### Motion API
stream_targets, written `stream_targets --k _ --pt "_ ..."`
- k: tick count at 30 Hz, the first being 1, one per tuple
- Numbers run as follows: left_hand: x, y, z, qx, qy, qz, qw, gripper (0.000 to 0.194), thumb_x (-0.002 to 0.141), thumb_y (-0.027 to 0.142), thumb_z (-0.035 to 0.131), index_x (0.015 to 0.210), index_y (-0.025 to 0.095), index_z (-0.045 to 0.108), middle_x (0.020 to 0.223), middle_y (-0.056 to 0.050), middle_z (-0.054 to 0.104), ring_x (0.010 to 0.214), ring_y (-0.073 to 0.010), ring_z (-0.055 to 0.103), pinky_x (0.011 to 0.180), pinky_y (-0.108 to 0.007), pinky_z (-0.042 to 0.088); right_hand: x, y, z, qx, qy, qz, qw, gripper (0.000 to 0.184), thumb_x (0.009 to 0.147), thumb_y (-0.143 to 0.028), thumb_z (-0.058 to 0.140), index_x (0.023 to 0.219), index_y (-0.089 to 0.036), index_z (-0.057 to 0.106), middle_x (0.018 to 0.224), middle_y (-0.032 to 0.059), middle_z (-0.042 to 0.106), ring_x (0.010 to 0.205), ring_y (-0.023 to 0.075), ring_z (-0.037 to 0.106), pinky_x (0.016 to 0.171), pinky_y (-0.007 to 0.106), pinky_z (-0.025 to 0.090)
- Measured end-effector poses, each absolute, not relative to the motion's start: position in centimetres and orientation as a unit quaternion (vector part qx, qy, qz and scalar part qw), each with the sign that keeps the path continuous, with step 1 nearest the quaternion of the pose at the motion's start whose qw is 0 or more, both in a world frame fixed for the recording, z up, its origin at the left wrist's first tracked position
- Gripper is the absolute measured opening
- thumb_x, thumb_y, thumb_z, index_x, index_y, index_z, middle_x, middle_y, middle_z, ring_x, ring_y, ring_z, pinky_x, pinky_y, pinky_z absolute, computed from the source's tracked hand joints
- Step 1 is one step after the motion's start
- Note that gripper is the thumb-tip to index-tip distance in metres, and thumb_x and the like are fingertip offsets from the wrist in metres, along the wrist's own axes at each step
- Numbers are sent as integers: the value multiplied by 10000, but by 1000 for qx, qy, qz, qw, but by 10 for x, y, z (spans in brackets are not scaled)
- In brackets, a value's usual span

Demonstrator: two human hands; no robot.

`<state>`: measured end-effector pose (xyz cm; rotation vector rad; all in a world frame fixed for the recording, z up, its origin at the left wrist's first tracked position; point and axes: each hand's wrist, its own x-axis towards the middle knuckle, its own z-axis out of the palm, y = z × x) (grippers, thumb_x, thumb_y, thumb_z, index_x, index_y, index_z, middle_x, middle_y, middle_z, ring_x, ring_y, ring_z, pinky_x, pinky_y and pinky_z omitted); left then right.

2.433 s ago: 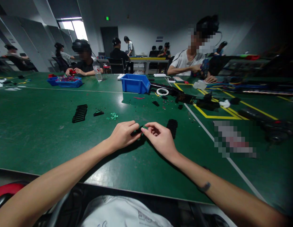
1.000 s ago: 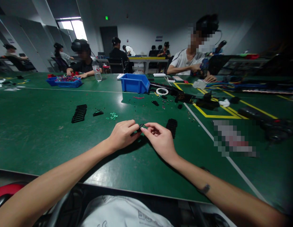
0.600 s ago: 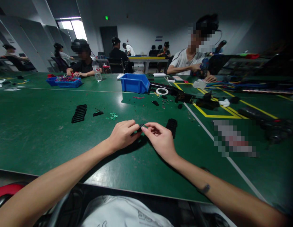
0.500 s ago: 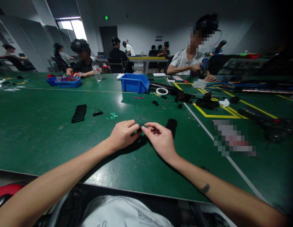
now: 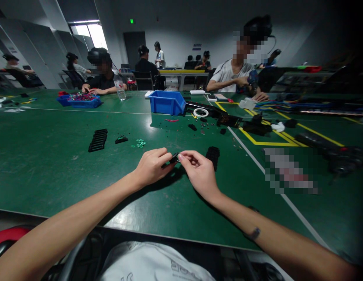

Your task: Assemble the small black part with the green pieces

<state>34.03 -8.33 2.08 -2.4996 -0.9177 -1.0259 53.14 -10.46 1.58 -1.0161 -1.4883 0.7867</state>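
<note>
Pinched in my left hand [image 5: 154,166] is a small black part [image 5: 174,157], held above the green table [image 5: 82,187]. My right hand [image 5: 199,171] is closed, its thumb and fingertip meeting at the right end of that part; whether a smaller piece sits between them is too small to make out. Just right of my right hand lies a dark stack of black parts [image 5: 212,156]. Beyond my left hand are a pile of small green pieces [image 5: 141,143], a black piece with green bits [image 5: 121,139] and a row of black parts [image 5: 98,140].
A blue bin [image 5: 166,103] stands farther back, with a white ring [image 5: 200,112] and scattered small bits near it. A blue tray [image 5: 84,102] of red pieces and a bottle [image 5: 120,89] are at the far left. Across the table, a person [image 5: 234,74] holds a power drill [image 5: 253,82].
My right fingertips have shifted slightly at the black part's end, showing more of it. My left hand stays nearly still. In the background a standing person has straightened up.
</note>
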Motion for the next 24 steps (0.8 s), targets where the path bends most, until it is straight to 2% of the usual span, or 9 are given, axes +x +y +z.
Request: stream_targets --k 8,24 --pt "342 -84 21 -868 -317 -354 143 278 991 312 551 744 185 542 700 -5 531 617 -134 464 592 -280 332 530 -104 14 -450 -633 298 555 271 873 -421 721 928 -155 730 727 22 663 632 142 559 577 267 441" --pt "341 -84 20 -864 -326 -361 128 253 988 311 554 769 183 559 714 -6 540 626 -132 482 594 -273 348 532 -103 20 -456 -644 293 539 272 870 -415 720 933 -155 765 751 55 718 644 168 614 589 283 478"
